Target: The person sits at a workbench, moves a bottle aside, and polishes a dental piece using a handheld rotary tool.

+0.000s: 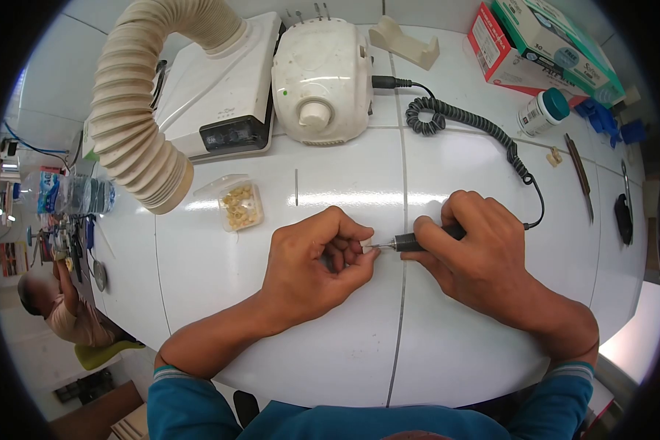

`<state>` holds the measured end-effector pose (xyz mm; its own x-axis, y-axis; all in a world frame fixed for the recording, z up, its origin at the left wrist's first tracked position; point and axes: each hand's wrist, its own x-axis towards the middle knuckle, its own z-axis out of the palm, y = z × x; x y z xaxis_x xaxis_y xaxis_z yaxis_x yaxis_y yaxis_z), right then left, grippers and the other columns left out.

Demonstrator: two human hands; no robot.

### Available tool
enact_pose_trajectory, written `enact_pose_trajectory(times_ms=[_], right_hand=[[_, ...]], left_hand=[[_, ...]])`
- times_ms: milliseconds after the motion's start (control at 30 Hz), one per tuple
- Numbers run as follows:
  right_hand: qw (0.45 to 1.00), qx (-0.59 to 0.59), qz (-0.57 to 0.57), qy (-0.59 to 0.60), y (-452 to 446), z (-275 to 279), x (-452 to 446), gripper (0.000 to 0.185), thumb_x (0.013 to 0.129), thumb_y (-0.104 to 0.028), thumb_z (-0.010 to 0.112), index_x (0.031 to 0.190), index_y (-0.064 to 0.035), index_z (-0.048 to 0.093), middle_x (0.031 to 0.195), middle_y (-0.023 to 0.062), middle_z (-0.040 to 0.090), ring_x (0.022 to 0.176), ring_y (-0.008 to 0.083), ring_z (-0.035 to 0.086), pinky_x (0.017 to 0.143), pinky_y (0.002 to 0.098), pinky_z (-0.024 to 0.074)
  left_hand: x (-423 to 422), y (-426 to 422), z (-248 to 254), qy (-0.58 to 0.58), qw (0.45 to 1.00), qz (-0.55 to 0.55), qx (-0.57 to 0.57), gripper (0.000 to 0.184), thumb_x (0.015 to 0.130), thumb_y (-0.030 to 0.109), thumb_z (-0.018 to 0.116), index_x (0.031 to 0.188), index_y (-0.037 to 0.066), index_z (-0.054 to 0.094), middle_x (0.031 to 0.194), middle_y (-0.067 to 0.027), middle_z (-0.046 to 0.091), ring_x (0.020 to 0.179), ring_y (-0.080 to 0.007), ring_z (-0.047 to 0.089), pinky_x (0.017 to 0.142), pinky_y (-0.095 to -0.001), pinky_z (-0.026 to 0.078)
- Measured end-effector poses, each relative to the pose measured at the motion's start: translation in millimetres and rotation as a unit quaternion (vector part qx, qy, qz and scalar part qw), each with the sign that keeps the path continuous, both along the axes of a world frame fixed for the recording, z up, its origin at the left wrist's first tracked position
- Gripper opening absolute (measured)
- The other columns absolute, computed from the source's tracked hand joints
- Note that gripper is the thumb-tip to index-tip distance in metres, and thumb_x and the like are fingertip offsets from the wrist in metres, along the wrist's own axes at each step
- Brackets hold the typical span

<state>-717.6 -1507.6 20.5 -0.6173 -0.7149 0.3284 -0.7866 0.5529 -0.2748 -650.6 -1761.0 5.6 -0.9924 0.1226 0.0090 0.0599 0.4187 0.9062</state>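
Note:
My left hand (317,257) pinches a tiny whitish piece (367,243) between thumb and index finger; it looks like a dental crown, but is mostly hidden. In my right hand (471,253) is a black rotary handpiece (416,241), gripped like a pen. Its thin metal bur points left and meets the small piece, or lies very close to it. From the handpiece's back end a coiled black cord (484,126) runs up to a white control unit (323,81) with a round knob. Left of my hands stands a small clear box (240,205) of yellowish tooth-like pieces.
A ribbed suction hose (128,125) arches down at the left from a white machine (213,103). A thin metal rod (296,187) lies above my left hand. At right are glove boxes (543,51), a white jar (543,112) and a slim tool (579,176). Another person (66,308) sits far left.

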Motion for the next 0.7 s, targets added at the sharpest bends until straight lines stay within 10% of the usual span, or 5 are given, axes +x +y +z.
enact_pose_trajectory(times_ms=[700], right_hand=[[1.000,0.009,0.002,0.009,-2.4,-1.9,0.9,0.028,0.085,-0.032,0.090,0.096,-0.0145,0.071,0.087,0.0036,0.048,0.077,0.0204,0.056,0.063,0.0361,0.0392]], left_hand=[[-0.9,1.9,1.7,0.004,1.000,0.001,-0.025,0.019,0.090,-0.003,0.085,0.106,-0.003,0.075,0.090,-0.0045,0.074,0.074,-0.0039,0.066,0.062,-0.0196,0.054]])
